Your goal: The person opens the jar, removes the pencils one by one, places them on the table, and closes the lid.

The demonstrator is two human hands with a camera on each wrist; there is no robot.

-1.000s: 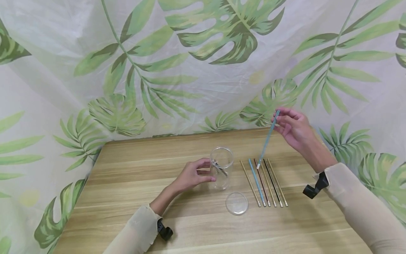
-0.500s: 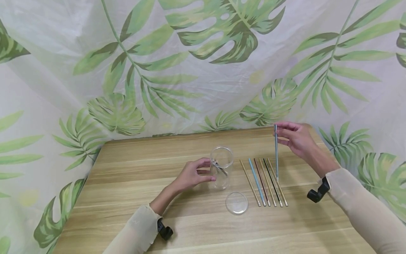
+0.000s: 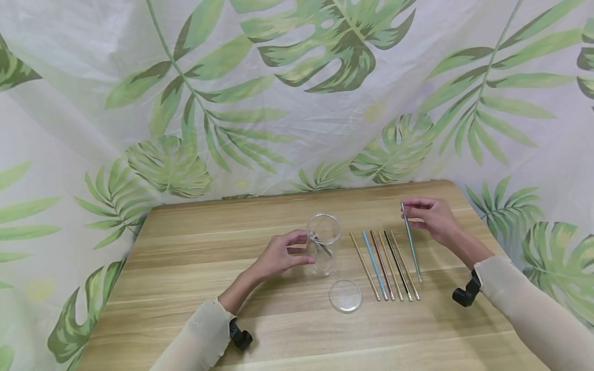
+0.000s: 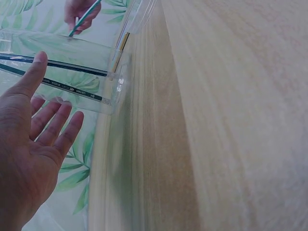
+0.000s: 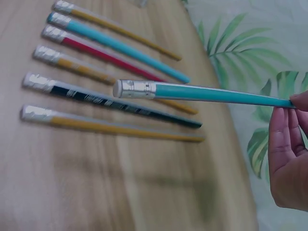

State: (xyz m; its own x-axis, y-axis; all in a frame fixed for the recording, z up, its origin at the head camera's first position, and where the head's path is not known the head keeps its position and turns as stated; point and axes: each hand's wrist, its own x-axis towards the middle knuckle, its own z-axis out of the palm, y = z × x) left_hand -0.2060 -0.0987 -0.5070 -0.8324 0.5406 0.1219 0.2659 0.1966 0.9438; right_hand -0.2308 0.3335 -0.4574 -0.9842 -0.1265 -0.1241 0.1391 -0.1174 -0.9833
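My left hand holds a clear cylindrical jar upright on the table, thumb and fingers at its left side. Two dark pencils lean inside it. My right hand pinches a teal pencil near its unerasered end; its eraser end points down toward the table, just right of a row of pencils. The row holds, left to right, a gold pencil, a light blue one, a dark red one, a gold one, a black pencil and another gold pencil.
A round clear lid lies flat in front of the jar, left of the pencils' eraser ends. The wooden table ends at the back against a leaf-patterned curtain.
My right hand has come down and slightly right with the teal pencil, which has swung from over the row to its right side. The left hand and jar have stayed put.
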